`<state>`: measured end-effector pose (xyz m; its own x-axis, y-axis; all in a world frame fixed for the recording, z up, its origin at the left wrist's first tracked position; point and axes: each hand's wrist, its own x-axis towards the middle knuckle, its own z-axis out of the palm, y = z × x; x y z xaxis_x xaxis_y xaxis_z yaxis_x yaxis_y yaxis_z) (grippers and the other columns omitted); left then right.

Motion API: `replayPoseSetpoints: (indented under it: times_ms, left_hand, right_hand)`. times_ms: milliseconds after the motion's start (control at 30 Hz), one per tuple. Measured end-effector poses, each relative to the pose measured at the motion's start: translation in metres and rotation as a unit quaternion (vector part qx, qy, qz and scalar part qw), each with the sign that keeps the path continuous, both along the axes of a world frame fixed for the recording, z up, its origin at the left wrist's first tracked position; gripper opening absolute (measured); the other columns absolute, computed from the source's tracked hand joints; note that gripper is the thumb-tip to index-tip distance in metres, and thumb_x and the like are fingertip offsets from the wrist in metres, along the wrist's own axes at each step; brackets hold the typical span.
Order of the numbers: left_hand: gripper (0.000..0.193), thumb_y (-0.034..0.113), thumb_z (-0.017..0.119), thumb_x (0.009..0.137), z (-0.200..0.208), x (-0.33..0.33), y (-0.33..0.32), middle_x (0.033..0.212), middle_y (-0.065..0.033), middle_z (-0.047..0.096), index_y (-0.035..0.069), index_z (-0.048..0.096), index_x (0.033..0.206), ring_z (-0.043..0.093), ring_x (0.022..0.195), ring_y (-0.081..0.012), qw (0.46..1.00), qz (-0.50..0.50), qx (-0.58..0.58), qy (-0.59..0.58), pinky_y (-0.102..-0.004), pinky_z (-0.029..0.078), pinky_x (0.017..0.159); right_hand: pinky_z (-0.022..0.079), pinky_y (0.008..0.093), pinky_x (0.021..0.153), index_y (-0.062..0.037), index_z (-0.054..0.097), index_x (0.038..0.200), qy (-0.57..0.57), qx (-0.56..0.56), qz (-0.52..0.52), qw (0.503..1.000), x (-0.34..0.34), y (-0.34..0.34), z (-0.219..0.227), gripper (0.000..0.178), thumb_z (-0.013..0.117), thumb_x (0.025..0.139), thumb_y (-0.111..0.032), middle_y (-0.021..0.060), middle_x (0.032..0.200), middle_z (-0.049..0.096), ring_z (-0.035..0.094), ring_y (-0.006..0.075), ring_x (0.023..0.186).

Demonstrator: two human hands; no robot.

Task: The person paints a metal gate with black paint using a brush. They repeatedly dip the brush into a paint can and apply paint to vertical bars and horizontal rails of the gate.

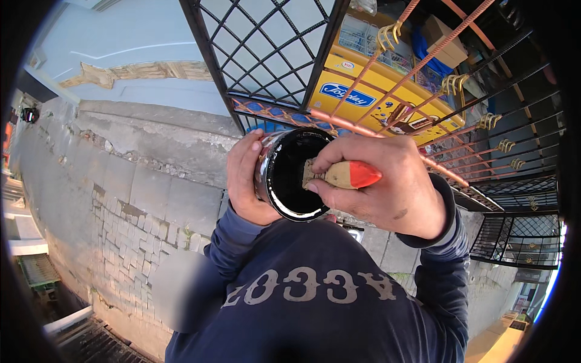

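Observation:
My left hand [247, 178] is wrapped round the side of a paint can [270, 181], holding it in front of my body. The can's mouth faces up, its inside is black, and bright glints show along the rim. In my right hand [387, 187] is a paintbrush [339, 175] with a pale wooden handle and a red end. Thumb and fingers pinch it near the metal band, over the right side of the can's mouth. The bristles point into the can and are hidden in the dark.
A metal grille [436, 109] with copper-coloured and black bars and gold ornaments stands ahead and right. Behind it is a yellow chest freezer [351, 85]. A black lattice panel [266, 54] stands ahead. Paving [121, 242] and a concrete step [163, 133] lie left.

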<state>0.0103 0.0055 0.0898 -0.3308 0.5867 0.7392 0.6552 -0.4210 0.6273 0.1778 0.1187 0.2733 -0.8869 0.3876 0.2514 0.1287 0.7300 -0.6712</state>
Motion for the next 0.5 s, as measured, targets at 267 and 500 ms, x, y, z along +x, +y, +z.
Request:
replayPoseSetpoints:
  times_ms: [267,500]
  left_hand:
    - [0.099,0.032,0.095,0.062,-0.001,-0.007,0.013,0.133,-0.0282,0.058,0.0,0.048,0.142,0.061,0.117,-0.0427,0.994,0.089,0.057,0.035,-0.0493,0.049,0.1]
    - [0.094,0.03,0.094,0.061,0.008,-0.003,0.013,0.13,-0.0262,0.06,0.0,0.051,0.14,0.062,0.113,-0.0417,0.992,0.113,0.035,0.039,-0.0491,0.048,0.095]
  right_hand:
    - [0.056,0.0347,0.065,-0.0042,0.071,0.088,-0.072,0.075,-0.001,0.995,-0.018,0.011,0.008,0.017,0.082,0.076,-0.009,0.012,0.075,0.07,0.071,0.029,0.067]
    - [0.056,0.0355,0.064,-0.003,0.068,0.084,-0.069,0.125,0.06,0.988,-0.031,0.019,0.018,0.017,0.081,0.074,-0.007,0.0144,0.071,0.068,0.069,0.0335,0.066]
